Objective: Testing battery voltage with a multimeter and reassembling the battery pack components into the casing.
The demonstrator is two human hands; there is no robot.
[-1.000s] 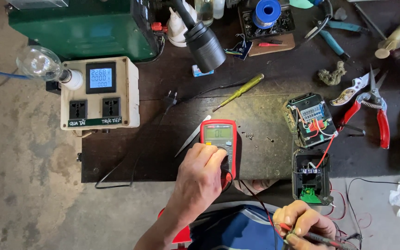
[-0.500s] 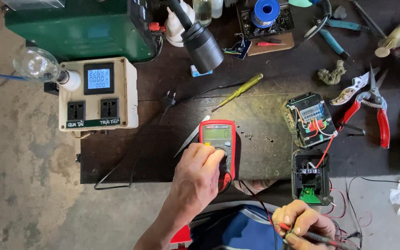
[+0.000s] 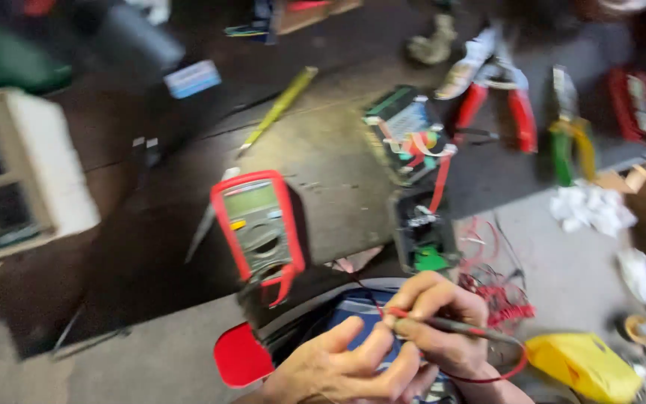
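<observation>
the picture is blurred. the right hand (image 3: 443, 329) is closed in a pinch around a thin red and black test probe (image 3: 454, 326), whose red lead curls away below the wrist. the left hand (image 3: 345, 366) lies just beside it, fingers loosely spread, with the fingertips (image 3: 383, 346) touching the probe's tip end and the right hand's fingers; it grips nothing that can be made out.

the red multimeter (image 3: 258, 224) lies flat on the dark bench (image 3: 151, 247), above and to the left of both hands and apart from them. right of the multimeter sits a small black box with a green part (image 3: 422, 239), and above that an opened circuit unit with coloured wires (image 3: 409, 131). red-handled pliers (image 3: 496, 101) lie further right of the multimeter. a yellow-handled screwdriver (image 3: 278, 108) lies above the multimeter. a pale socket box with a blue screen (image 3: 16, 172) stands well to its left.
</observation>
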